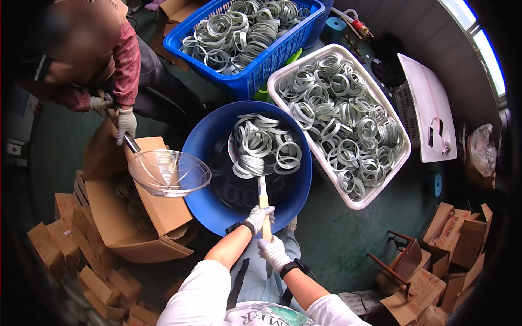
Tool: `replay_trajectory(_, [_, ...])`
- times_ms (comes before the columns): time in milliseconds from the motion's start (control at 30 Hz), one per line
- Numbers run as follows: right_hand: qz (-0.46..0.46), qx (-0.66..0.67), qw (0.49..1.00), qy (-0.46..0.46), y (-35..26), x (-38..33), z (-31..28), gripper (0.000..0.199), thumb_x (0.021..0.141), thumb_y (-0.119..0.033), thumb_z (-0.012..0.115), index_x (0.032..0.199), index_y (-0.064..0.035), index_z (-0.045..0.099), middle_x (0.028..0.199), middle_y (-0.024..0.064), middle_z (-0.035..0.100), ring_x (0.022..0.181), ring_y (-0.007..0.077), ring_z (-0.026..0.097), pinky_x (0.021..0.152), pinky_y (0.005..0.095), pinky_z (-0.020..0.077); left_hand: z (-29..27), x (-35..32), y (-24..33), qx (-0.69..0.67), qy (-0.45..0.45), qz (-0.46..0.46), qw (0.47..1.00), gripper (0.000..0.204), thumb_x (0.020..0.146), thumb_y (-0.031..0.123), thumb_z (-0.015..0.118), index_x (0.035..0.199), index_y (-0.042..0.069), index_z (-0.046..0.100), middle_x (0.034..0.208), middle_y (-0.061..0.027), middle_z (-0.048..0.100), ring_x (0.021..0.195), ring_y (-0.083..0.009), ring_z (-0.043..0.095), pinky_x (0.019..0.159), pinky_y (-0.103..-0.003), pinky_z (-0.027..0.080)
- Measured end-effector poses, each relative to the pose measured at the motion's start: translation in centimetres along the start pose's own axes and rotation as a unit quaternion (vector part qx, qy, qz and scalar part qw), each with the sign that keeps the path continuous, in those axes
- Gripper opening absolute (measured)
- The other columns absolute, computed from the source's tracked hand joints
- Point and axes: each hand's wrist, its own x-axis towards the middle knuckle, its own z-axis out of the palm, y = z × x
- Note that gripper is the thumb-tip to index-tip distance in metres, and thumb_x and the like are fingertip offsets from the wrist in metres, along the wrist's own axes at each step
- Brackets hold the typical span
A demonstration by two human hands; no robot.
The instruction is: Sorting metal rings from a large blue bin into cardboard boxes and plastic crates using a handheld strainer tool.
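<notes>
Both my gloved hands are closed round the wooden handle of a long strainer scoop [263, 202]. My left hand [258, 219] grips it higher up, nearer the scoop's head; my right hand [273, 253] holds the lower end. A heap of pale metal rings [253, 145] covers the scoop's head, so its bowl is mostly hidden. This load sits over a big round blue tub [197, 209]. Dark liquid fills the tub, with more rings showing faintly beneath its surface.
Across on the left, a co-worker holds a wire strainer [169, 173] above an open cardboard box [117, 217]. A blue basket [244, 81] and a white tray [356, 204], both full of rings, stand beyond the tub. Cartons [418, 293] and a low chair [399, 261] lie at right.
</notes>
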Motion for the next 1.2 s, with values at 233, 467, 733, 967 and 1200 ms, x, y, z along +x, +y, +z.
replay_trajectory(233, [0.002, -0.004, 1.000, -0.025, -0.4, -3.5, -3.0, 0.029, 0.076, -0.019, 0.069, 0.093, -0.0033, 0.052, 0.070, 0.0037, 0.056, 0.051, 0.0131, 0.052, 0.047, 0.0277, 0.0430, 2.6, -3.1, -1.6, -0.014, -0.002, -0.005, 1.000, 0.023, 0.080, 0.016, 0.074, 0.092, 0.006, 0.056, 0.074, -0.0073, 0.060, 0.059, -0.0203, 0.059, 0.054, -0.034, 0.052])
replay_trajectory(467, [-0.015, -0.081, 0.996, -0.026, -0.4, -6.9, -8.6, 0.032, 0.076, -0.020, 0.070, 0.098, -0.0015, 0.057, 0.076, 0.0038, 0.059, 0.061, 0.0131, 0.056, 0.055, 0.0273, 0.0455, 6.4, -4.6, -5.7, -0.022, 0.026, 0.029, 0.999, 0.026, 0.079, 0.017, 0.075, 0.094, 0.005, 0.056, 0.074, -0.0086, 0.060, 0.060, -0.0215, 0.060, 0.055, -0.036, 0.054])
replay_trajectory(733, [-0.051, -0.125, 0.988, -0.071, -1.8, -10.8, -16.7, 0.024, 0.077, -0.016, 0.068, 0.093, -0.0032, 0.054, 0.065, 0.0043, 0.056, 0.048, 0.0148, 0.051, 0.042, 0.0293, 0.0391, 13.1, -6.8, -9.9, -0.078, 0.052, 0.059, 0.994, 0.022, 0.081, 0.017, 0.073, 0.090, 0.005, 0.057, 0.072, -0.0071, 0.060, 0.061, -0.0209, 0.061, 0.057, -0.036, 0.054])
replay_trajectory(967, [-0.038, -0.191, 0.974, -0.116, -2.4, -11.0, -23.1, 0.025, 0.076, -0.018, 0.067, 0.093, 0.0010, 0.065, 0.073, 0.0040, 0.062, 0.061, 0.0128, 0.056, 0.055, 0.0268, 0.0446, 17.4, -7.0, -12.3, -0.111, 0.067, 0.075, 0.989, 0.018, 0.082, 0.018, 0.072, 0.085, 0.008, 0.058, 0.071, -0.0043, 0.059, 0.061, -0.0199, 0.060, 0.057, -0.036, 0.053])
replay_trajectory(1200, [-0.054, -0.209, 0.969, -0.122, -3.5, -11.9, -25.6, 0.024, 0.074, -0.020, 0.069, 0.086, 0.0002, 0.065, 0.068, 0.0045, 0.061, 0.055, 0.0141, 0.057, 0.051, 0.0275, 0.0449, 19.8, -7.7, -12.8, -0.128, 0.068, 0.070, 0.987, 0.018, 0.081, 0.017, 0.072, 0.087, 0.008, 0.058, 0.070, -0.0048, 0.058, 0.061, -0.0203, 0.059, 0.061, -0.036, 0.052])
